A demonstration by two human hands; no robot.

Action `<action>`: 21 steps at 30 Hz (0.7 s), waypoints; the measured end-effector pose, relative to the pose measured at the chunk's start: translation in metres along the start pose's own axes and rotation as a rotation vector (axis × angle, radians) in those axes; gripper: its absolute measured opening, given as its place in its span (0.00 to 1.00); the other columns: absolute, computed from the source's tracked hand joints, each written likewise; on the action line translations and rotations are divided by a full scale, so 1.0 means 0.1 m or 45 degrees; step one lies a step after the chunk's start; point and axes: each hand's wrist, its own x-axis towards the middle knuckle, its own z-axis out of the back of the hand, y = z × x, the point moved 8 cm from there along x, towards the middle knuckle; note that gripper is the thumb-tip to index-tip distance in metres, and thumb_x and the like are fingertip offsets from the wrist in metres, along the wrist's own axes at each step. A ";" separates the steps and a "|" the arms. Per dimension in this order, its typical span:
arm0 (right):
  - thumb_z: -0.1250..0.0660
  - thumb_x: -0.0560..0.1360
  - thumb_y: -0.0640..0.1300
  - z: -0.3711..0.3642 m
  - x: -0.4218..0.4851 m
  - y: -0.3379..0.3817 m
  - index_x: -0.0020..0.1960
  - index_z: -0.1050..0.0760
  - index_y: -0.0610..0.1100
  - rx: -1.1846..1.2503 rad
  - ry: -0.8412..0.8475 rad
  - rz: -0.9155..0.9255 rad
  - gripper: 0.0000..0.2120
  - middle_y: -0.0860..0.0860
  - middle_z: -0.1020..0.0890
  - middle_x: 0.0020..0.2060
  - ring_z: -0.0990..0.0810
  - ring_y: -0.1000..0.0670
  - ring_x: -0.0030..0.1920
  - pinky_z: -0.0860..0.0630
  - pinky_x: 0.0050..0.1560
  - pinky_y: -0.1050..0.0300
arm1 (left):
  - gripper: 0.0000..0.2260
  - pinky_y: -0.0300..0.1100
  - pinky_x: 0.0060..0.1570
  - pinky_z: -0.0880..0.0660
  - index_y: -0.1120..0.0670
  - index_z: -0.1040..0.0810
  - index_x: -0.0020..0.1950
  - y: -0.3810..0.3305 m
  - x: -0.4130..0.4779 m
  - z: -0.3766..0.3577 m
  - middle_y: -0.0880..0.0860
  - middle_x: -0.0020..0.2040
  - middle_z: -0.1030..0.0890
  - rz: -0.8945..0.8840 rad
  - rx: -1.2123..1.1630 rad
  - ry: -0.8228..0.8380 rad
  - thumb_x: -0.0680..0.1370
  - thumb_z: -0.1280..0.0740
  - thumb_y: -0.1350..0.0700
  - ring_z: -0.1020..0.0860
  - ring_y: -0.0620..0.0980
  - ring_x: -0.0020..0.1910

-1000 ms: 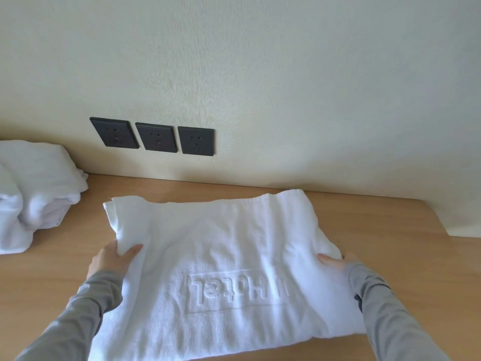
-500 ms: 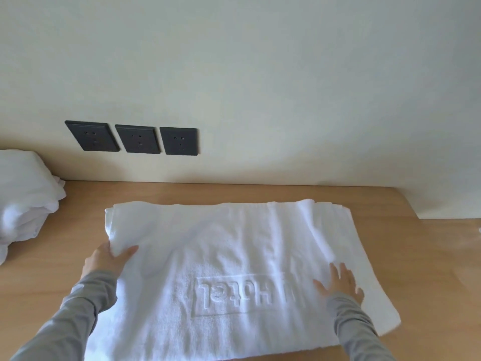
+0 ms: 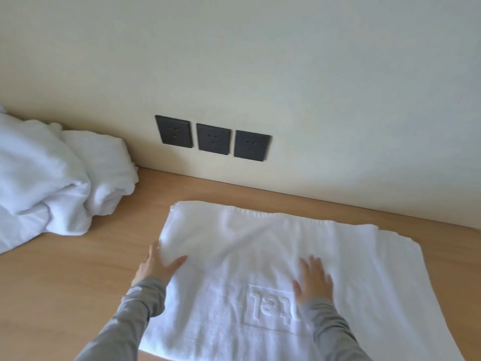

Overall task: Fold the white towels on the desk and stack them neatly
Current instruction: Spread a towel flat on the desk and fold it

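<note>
So the towel (image 3: 260,243) lies flat under both hands, long axis running left to right. The left hand (image 3: 156,267) pinches its left edge, thumb on top. The right hand (image 3: 313,280) is spread flat mid-towel, so I'd guess the left end gets folded over next. Wooden tabletop (image 3: 78,282), crumpled pile (image 3: 52,178) of more towels well off past the left hand, dark sockets (image 3: 213,138) on the wall.

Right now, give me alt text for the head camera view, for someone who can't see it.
A folded white towel lies on a wooden desk; the left hand holds its left edge, thumb on top, and the right hand lies flat on it. A rumpled pile of white towels sits at left, three dark wall sockets behind.
</note>
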 end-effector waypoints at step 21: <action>0.41 0.78 0.46 0.39 1.24 3.21 0.75 0.47 0.45 0.018 0.149 0.555 0.28 0.46 0.37 0.72 0.39 0.45 0.72 0.41 0.71 0.50 | 0.37 0.42 0.63 0.34 0.46 0.42 0.70 0.20 0.14 0.02 0.48 0.64 0.34 -0.037 0.096 0.036 0.67 0.28 0.41 0.34 0.50 0.65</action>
